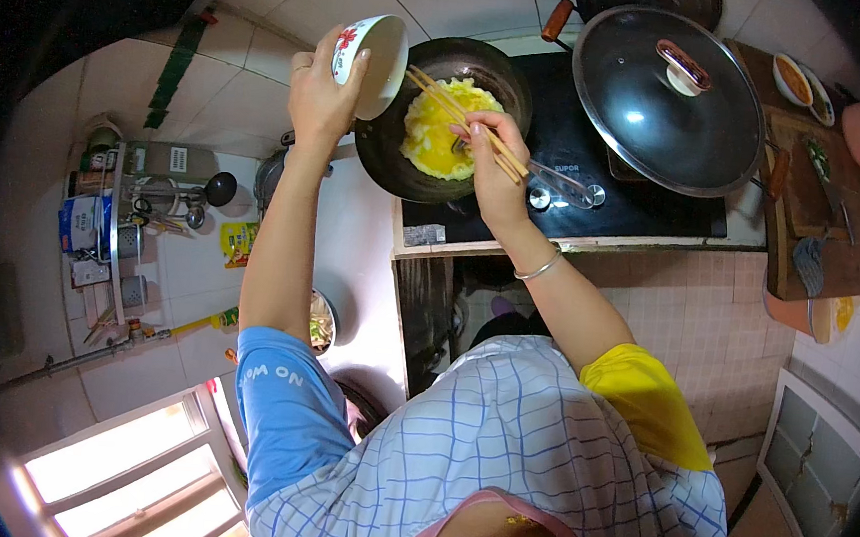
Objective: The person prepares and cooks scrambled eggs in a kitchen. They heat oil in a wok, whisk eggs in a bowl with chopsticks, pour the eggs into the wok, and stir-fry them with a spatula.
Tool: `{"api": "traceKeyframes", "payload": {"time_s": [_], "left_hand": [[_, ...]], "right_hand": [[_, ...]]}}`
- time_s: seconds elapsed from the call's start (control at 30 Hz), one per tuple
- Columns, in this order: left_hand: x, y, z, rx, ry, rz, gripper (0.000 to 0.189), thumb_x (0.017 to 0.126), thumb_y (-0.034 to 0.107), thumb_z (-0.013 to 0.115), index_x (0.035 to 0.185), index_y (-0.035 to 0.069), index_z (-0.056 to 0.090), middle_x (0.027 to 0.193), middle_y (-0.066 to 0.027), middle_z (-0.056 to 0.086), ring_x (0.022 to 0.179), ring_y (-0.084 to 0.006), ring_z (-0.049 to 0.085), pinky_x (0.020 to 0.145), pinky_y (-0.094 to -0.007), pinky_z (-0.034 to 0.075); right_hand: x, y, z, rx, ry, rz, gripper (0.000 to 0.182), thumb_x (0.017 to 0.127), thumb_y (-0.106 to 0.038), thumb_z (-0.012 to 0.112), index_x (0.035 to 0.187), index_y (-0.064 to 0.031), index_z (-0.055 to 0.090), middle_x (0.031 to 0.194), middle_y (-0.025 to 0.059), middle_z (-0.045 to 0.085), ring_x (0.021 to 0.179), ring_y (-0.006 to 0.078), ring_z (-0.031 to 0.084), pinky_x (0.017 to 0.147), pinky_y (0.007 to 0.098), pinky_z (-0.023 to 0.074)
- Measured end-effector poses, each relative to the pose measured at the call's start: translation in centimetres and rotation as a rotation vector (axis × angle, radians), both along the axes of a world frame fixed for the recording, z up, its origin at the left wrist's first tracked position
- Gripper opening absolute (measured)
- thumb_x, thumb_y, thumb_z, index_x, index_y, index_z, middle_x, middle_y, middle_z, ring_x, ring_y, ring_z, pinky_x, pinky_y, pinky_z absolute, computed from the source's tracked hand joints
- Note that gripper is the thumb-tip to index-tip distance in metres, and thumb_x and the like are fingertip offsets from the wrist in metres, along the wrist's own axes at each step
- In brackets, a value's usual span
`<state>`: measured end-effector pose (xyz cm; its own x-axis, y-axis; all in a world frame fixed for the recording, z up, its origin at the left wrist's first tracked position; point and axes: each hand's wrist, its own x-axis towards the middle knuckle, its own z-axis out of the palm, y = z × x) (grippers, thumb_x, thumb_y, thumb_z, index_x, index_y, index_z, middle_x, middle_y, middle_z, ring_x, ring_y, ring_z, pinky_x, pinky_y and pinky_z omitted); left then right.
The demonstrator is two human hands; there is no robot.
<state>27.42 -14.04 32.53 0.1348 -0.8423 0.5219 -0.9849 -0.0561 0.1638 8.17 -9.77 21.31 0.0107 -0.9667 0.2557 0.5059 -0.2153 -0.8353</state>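
Note:
My left hand [319,89] grips a white bowl [386,67] with red flower decoration and holds it tipped over the left rim of a dark wok [385,164]. Yellow beaten egg [428,137], pale and ruffled at its edges, spreads over the wok's bottom. In my right hand [498,176] is a pair of wooden chopsticks [511,157], their tips pointing to the bowl's mouth. A clear handle [564,184] sticks out past the same hand, and a small metal part [459,145] shows below the fingers; they look like one spoon, partly hidden by the hand.
The wok stands on a black SUPOR cooktop [665,216] with knobs. Right of it rests a large domed lid [615,79]. Farther right, a wooden board [783,248] bears a knife [830,193] and chopped greens [818,157]. A utensil rack [114,246] hangs on the left wall.

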Motion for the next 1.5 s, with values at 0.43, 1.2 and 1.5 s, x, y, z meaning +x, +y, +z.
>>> {"api": "traceKeyframes", "payload": {"time_s": [0.43,1.2,1.5], "left_hand": [[-1.6,1.1,-1.4,0.051,-0.173,-0.062,0.055,0.081,0.045,0.062,0.130,0.024,0.052,0.100,-0.0135,0.051,0.094,-0.0301,0.054,0.075,-0.0417,0.050],[6.3,3.2,-11.1,0.022,1.353,0.195,0.053,0.093,0.050,0.043,0.129,0.011,0.046,0.127,-0.0176,0.049,0.109,-0.0317,0.055,0.085,-0.0458,0.048],[7.2,9.2,-9.5,-0.205,2.013,0.216,0.057,0.095,0.052,0.034,0.136,0.013,0.037,0.136,-0.0165,0.041,0.122,-0.0375,0.044,0.094,-0.0543,0.044]], "right_hand": [[0.5,0.3,0.4,-0.147,0.205,0.089,0.013,0.091,-0.004,0.050,0.098,0.0023,0.058,0.089,0.0095,0.062,0.090,0.0169,0.065,0.079,0.0262,0.0488],[0.1,-6.7,0.7,-0.024,0.777,0.344,0.023,0.096,-0.019,0.048,0.091,-0.0014,0.063,0.083,0.0044,0.063,0.072,0.0121,0.063,0.066,0.0215,0.0494],[-0.6,-4.4,6.4,0.075,0.263,0.365,0.025,0.095,-0.020,0.048,0.089,-0.0006,0.062,0.079,0.0037,0.060,0.075,0.0130,0.064,0.069,0.0240,0.0504]]}}
